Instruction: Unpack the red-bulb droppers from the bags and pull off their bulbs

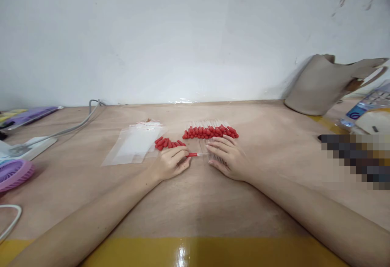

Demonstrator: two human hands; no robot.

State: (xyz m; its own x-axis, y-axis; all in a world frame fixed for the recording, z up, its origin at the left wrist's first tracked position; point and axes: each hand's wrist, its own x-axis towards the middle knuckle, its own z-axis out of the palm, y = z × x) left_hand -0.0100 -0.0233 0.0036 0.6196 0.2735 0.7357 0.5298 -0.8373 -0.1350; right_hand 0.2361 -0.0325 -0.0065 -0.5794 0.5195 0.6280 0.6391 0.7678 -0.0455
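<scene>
My left hand (174, 163) pinches a red rubber bulb (192, 154) between thumb and fingers. From the bulb a thin clear tube (200, 154) runs right, to the fingertips of my right hand (227, 157), which close on its far end. Several loose clear tubes (217, 158) lie under and beside the right fingers, partly hidden by them. Just beyond the left hand is a small heap of loose red bulbs (167, 142). Behind the right hand lies a row of droppers (210, 131), red bulbs toward me and clear stems toward the wall.
Clear zip bags (134, 143) lie flat left of the bulbs. Farther left are a grey cable (73, 129) and a purple round fan-like object (15, 174). A beige bag (319, 84) and a plastic bottle (355, 112) stand at the right, near a blurred-out patch (362, 157).
</scene>
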